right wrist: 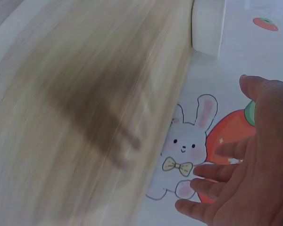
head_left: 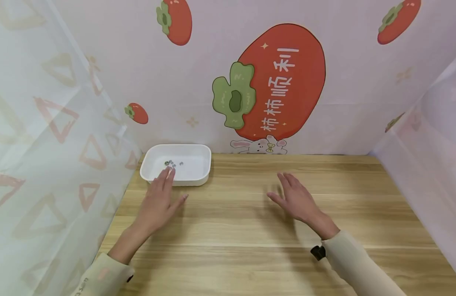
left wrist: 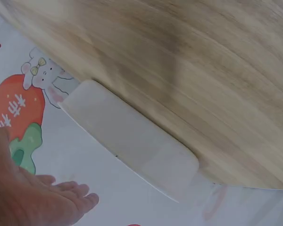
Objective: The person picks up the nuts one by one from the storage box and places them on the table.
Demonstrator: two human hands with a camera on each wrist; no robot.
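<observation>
At the back left of the wooden table is a white plastic tray (head_left: 194, 164) with rounded corners. Several small, shiny round pieces (head_left: 181, 163) lie inside it, too small to identify. My left hand (head_left: 157, 203) hovers with fingers extended, its fingertips overlapping the tray's near rim in the head view; it holds nothing. Over the table's right half my right hand (head_left: 297, 199) is held with thumb and fingers spread and nothing in them. The left wrist view shows the tray's outer side (left wrist: 132, 136) beyond the left hand (left wrist: 42, 197). In the right wrist view the right hand (right wrist: 254, 174) casts a shadow on the wood.
A pale wall sheet (head_left: 191, 90) printed with persimmons and a rabbit rises behind the table (head_left: 228, 230). More printed sheeting (head_left: 65, 144) encloses the left side, and a pale sheet (head_left: 427, 164) the right. A dark wrist device (head_left: 318, 253) shows at the right cuff.
</observation>
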